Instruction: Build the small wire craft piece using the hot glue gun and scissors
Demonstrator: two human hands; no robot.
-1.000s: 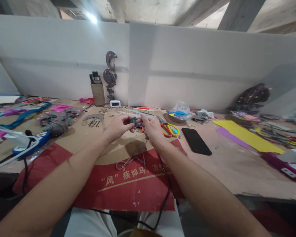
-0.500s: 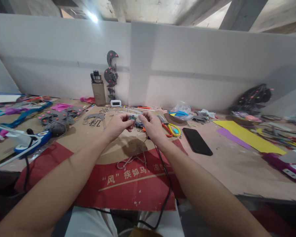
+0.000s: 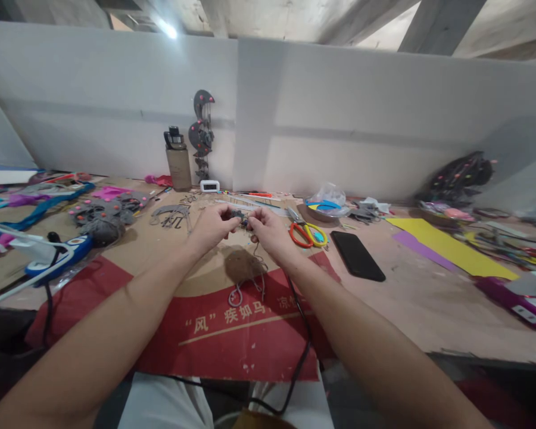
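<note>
My left hand is closed, thumb and forefinger pinching a small dark grey-green piece above the cardboard. Close beside it on the right, my right hand pinches too, its fingertips at the right end of the same piece. What exactly the piece is, I cannot make out. A thin grey cord trails below my right hand, its loop lying on the red and brown cardboard sheet. Scissors with red and yellow handles lie just right of my right hand.
A black phone lies to the right, near yellow paper. Behind stand a bottle and a small white clock. Grey cut pieces with pink dots lie left. A black cable crosses the cardboard.
My right hand has moved left and slightly down, closer to my left hand. The cord's loop has shifted right and narrowed, and more of the scissors shows.
</note>
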